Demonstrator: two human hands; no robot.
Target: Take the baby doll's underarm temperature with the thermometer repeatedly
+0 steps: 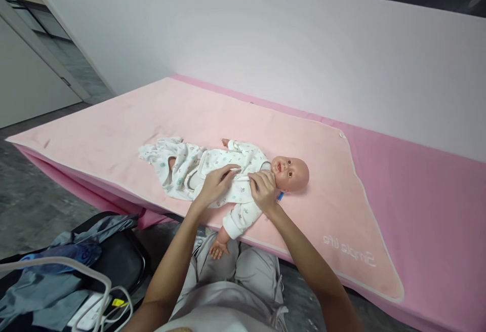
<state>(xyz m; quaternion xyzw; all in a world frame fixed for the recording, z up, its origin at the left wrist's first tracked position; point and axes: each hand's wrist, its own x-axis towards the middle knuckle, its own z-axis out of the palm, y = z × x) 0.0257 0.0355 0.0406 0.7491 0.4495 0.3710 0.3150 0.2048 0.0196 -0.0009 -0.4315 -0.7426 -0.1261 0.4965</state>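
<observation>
A bald baby doll [299, 174] lies on its back with its head to the right, dressed in a white patterned baby suit [243, 215]. Both hands are at the suit's front opening on the chest. My left hand [219, 184] has its fingers closed on the fabric edge near the middle of the chest. Just below the doll's chin, my right hand [262, 186] pinches the suit's edge. The lower part of the suit is bunched and spread to the left around the legs. One doll hand [219, 246] hangs over the near edge of the table.
Beneath the doll is a pale pink mat [125, 114] on a darker pink cover [429, 195]. A white wall [288, 53] stands behind. At the lower left, a black chair [127, 256] holds grey clothing [45, 291], a white box and cables. A doorway shows at the upper left.
</observation>
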